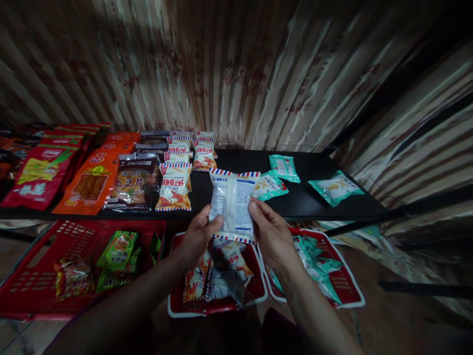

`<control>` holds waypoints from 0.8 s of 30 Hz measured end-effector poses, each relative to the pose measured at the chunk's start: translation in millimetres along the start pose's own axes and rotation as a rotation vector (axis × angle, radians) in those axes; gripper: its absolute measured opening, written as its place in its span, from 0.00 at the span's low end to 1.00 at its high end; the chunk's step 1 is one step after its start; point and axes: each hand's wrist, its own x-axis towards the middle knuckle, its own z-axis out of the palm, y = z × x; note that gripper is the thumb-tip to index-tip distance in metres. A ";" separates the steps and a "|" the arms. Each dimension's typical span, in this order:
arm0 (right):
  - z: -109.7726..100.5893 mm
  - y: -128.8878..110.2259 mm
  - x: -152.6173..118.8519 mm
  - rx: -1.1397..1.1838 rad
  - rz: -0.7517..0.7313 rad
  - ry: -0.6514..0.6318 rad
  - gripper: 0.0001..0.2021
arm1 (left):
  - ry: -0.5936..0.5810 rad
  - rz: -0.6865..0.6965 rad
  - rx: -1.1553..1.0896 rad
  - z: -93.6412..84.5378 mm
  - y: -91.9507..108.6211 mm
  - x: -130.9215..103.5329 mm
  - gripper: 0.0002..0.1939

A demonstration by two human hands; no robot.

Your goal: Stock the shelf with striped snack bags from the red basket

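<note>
A white snack bag (234, 204) with red and blue striped ends is held upright between both hands, its printed back facing me. My left hand (199, 234) grips the lower left side, thumb on the front. On the right edge, my right hand (272, 231) pinches the same bag. Behind it on the black shelf (295, 204), matching shrimp snack bags (174, 187) stand in rows to the left. Just right of the held bag lies a teal bag (269, 185). Below the hands is a red basket (258, 291) holding more striped bags.
Orange packs (90, 185), red packs (44, 170) and dark packs (135, 182) fill the shelf's left. Two more teal bags lie at the right. A left red basket (29, 281) holds green packs; a right basket (351, 286) holds teal bags. Corrugated sheeting stands behind.
</note>
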 end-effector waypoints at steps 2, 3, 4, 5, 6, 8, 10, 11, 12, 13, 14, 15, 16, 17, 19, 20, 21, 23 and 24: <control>-3.1 -1.5 1.4 -0.015 -0.044 0.031 0.19 | -0.042 0.006 0.047 -2.3 -3.7 -0.4 0.23; -4.6 -2.3 1.9 -0.028 -0.067 0.049 0.18 | -0.060 0.003 0.070 -3.2 -4.7 -0.7 0.23; -6.0 -3.1 2.2 -0.040 -0.087 0.072 0.16 | -0.076 -0.003 0.090 -3.7 -5.3 -1.0 0.23; -7.2 -3.9 2.3 -0.050 -0.099 0.096 0.15 | -0.092 -0.012 0.107 -4.1 -5.7 -1.3 0.23; -8.0 -4.6 2.3 -0.058 -0.107 0.122 0.15 | -0.105 -0.021 0.118 -4.2 -6.1 -1.4 0.22; -8.9 -5.8 2.1 -0.065 -0.107 0.165 0.14 | -0.119 -0.031 0.136 -4.2 -7.3 -1.5 0.22; -9.0 -7.1 1.7 -0.078 -0.107 0.187 0.14 | -0.123 -0.036 0.138 -4.3 -9.3 -1.1 0.21; -9.1 -7.7 1.7 -0.088 -0.110 0.197 0.14 | -0.129 -0.038 0.132 -4.4 -10.4 -0.8 0.21; -9.2 -8.2 1.8 -0.097 -0.115 0.207 0.14 | -0.139 -0.040 0.126 -4.7 -11.5 -0.5 0.21; -9.5 -8.6 2.3 -0.105 -0.118 0.213 0.15 | -0.150 -0.043 0.122 -5.0 -12.4 -0.1 0.21; -10.0 -8.7 3.0 -0.111 -0.114 0.215 0.15 | -0.157 -0.045 0.123 -5.4 -13.2 0.3 0.21; -10.6 -8.5 3.9 -0.116 -0.101 0.209 0.15 | -0.158 -0.047 0.131 -5.8 -13.8 0.8 0.21; -11.4 -7.9 4.9 -0.122 -0.086 0.199 0.15 | -0.154 -0.048 0.143 -6.1 -14.3 1.3 0.21; -12.1 -6.9 5.9 -0.129 -0.078 0.189 0.15 | -0.143 -0.046 0.154 -6.3 -14.6 1.9 0.21; -13.4 -4.3 6.7 -0.151 -0.126 0.184 0.15 | -0.115 -0.038 0.168 -6.2 -15.2 3.3 0.21; -13.7 -2.9 6.2 -0.176 -0.189 0.190 0.15 | -0.098 -0.030 0.173 -5.8 -15.3 4.0 0.21; -13.9 -1.6 5.0 -0.218 -0.265 0.195 0.16 | -0.082 -0.020 0.177 -5.3 -15.2 4.9 0.22; -13.8 -0.1 0.7 -0.366 -0.432 0.190 0.15 | -0.046 0.007 0.192 -3.7 -14.3 6.7 0.21; -13.6 0.2 -1.9 -0.469 -0.510 0.177 0.14 | -0.027 0.024 0.202 -2.7 -13.4 7.6 0.21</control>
